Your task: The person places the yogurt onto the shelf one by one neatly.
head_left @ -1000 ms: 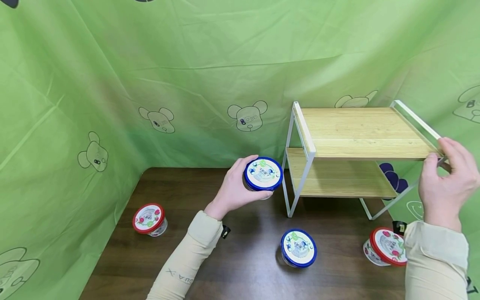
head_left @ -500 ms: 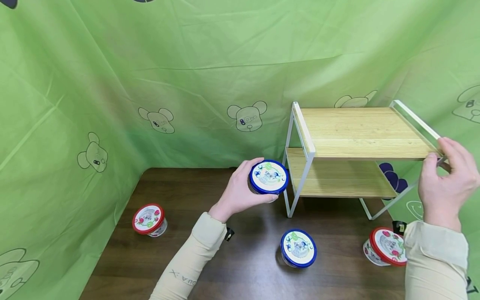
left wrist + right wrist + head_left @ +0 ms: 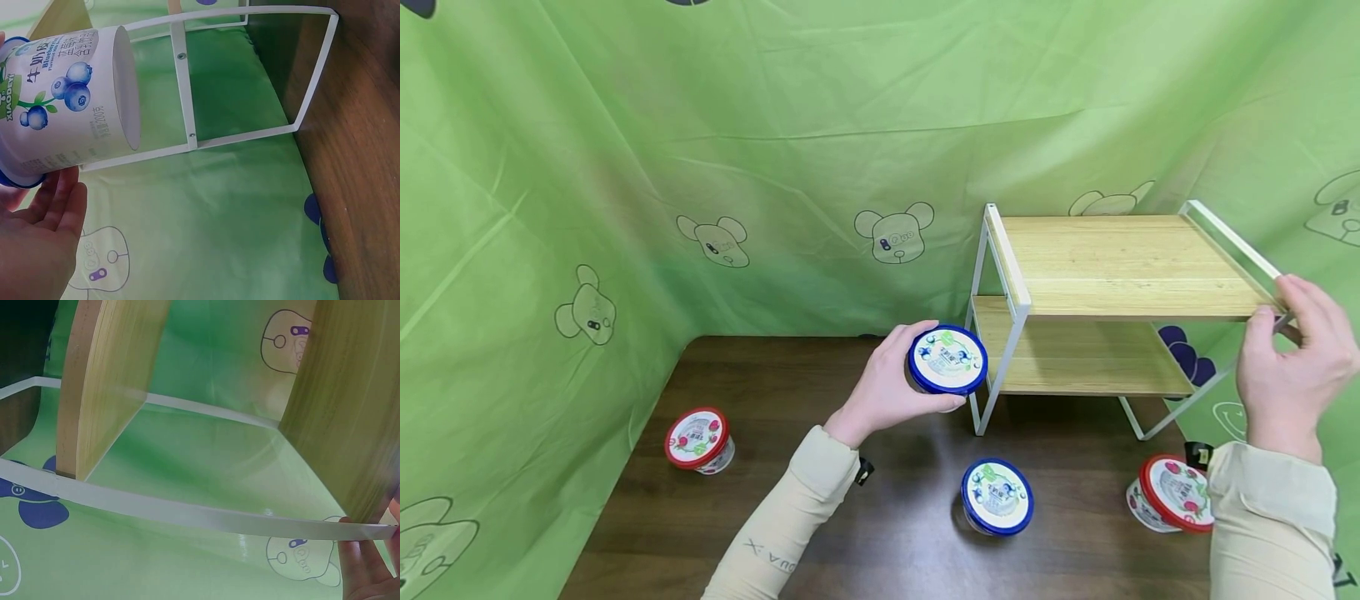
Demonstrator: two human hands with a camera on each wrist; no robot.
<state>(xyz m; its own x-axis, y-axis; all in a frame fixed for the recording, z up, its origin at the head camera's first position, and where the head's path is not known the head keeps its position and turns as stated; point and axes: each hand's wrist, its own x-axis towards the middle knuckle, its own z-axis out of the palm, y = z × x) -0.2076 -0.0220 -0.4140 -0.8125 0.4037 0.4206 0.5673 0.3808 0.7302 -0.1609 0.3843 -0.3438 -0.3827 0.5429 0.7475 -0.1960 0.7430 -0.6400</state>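
Observation:
My left hand point(image 3: 887, 385) grips a blue-lidded yogurt cup point(image 3: 948, 360) around its side, held above the table just left of the shelf. In the left wrist view, blueberries are printed on the white cup point(image 3: 69, 103), and its base points toward the white frame. On the right, my right hand point(image 3: 1296, 358) pinches the front corner of the two-tier wooden shelf point(image 3: 1135, 258) at its top board. The right wrist view has the fingers point(image 3: 369, 565) at the white metal frame point(image 3: 187, 509) where the top board meets it.
A second blue-lidded cup point(image 3: 997, 497) stands on the dark wooden table point(image 3: 895, 533) in front of the shelf. One red-lidded cup point(image 3: 698, 439) is at the left, another point(image 3: 1172, 493) beside my right sleeve. Green printed cloth point(image 3: 805, 183) hangs behind and at the sides.
My left hand has carried the blue-lidded cup slightly right and toward me, closer to the shelf's left frame. My right hand stays on the shelf corner.

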